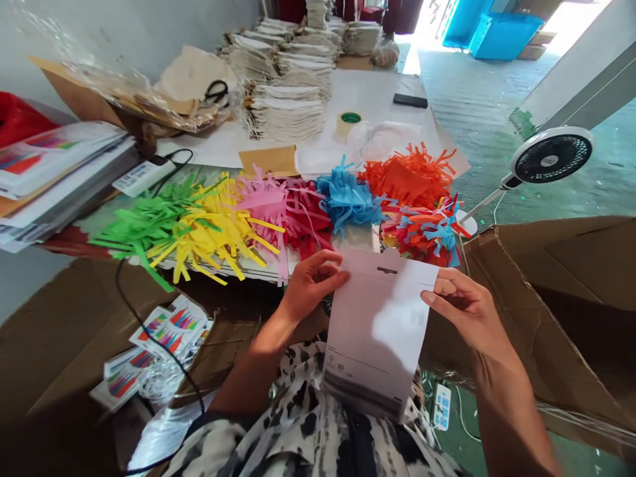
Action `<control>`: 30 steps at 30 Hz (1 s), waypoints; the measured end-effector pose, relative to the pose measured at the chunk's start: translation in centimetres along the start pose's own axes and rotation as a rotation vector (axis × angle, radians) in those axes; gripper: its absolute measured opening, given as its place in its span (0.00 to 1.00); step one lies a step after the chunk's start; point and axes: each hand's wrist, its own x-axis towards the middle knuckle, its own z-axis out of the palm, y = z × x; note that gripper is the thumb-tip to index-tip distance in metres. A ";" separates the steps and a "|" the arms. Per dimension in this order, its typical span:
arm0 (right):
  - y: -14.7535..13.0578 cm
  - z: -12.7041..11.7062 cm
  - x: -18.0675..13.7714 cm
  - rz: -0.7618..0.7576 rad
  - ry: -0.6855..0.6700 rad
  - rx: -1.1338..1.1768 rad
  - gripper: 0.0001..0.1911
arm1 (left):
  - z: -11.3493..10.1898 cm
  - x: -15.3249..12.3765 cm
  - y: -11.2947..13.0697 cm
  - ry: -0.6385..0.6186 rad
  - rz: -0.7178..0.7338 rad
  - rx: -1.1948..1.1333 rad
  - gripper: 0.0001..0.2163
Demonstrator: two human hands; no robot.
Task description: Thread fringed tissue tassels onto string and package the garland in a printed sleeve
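I hold a white plastic pouch (377, 324) with a hang slot at its top, upright above my lap. My left hand (311, 285) pinches its top left corner. My right hand (460, 305) grips its right edge, fingers closed on it. Just beyond the pouch lie piles of fringed paper tassels on the table edge: green (142, 228), yellow (213, 228), pink (263, 199), red (308, 222), blue (348, 199), orange (410, 175), and a mixed bundle (427, 232).
Stacks of white bundles (285, 79), a tape roll (349, 122), a phone (410, 100) and scissors (216, 91) lie farther back. Printed packs (169, 331) sit in a cardboard box at lower left. A white fan (549, 158) stands right; an open box (571, 285) beside me.
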 end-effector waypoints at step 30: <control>-2.4 0.9 -0.7 -0.183 -0.037 -0.495 0.12 | 3.4 -0.8 0.6 -0.085 0.038 0.078 0.15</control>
